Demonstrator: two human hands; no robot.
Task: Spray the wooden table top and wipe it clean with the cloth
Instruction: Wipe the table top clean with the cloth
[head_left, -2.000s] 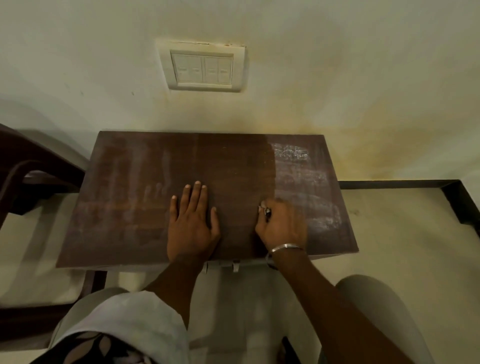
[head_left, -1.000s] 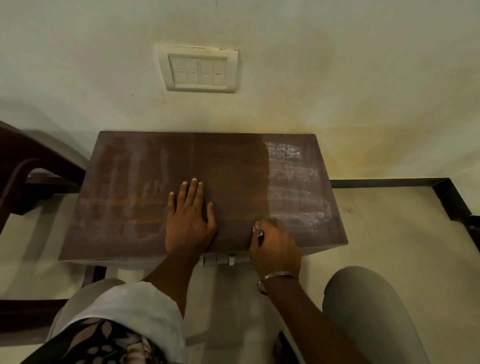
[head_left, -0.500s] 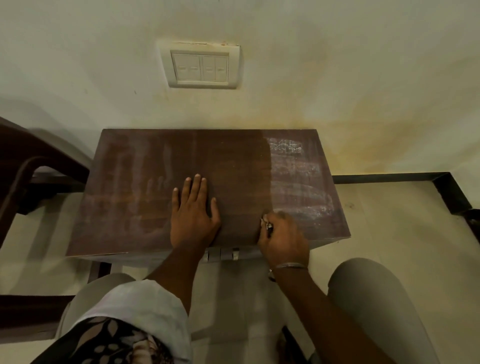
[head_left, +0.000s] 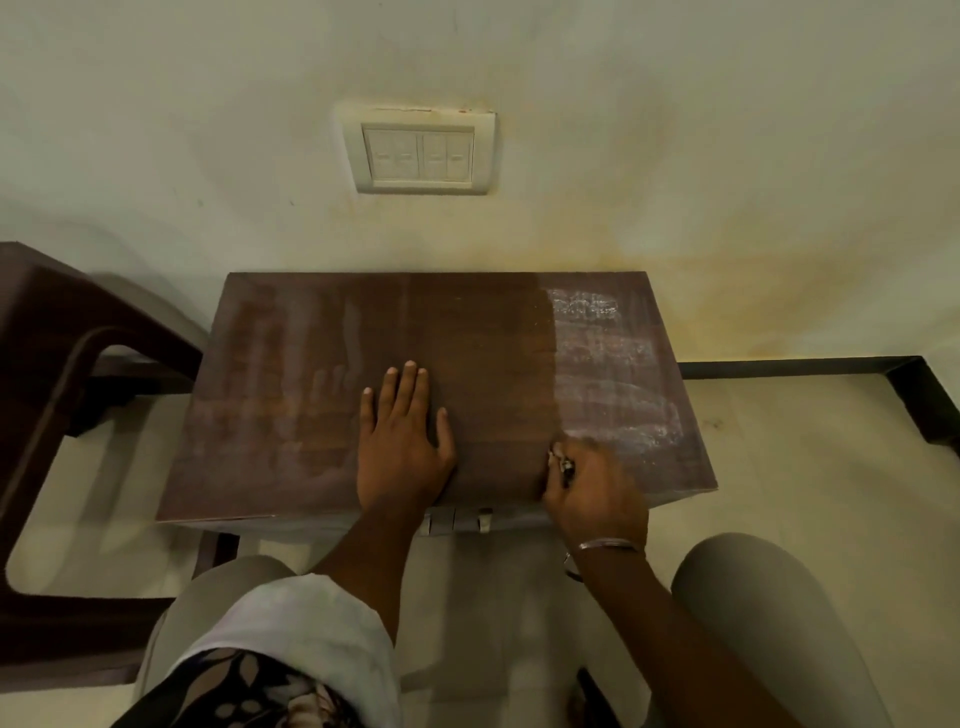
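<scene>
Table top (head_left: 311, 364) under flat left hand (head_left: 402, 441), curled right hand (head_left: 592, 493) (blurred).

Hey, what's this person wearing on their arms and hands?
The left hand and right hand are ungloved, forearms bare. A thin silvery bangle circles the right wrist. A pale short sleeve covers the left upper arm, dark leaf-print fabric below it.

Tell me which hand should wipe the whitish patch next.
Right. The right hand grips a small thing, maybe the cloth, at the near edge of the patch; the left hand lies flat on the middle of the table, apart from it.
</scene>
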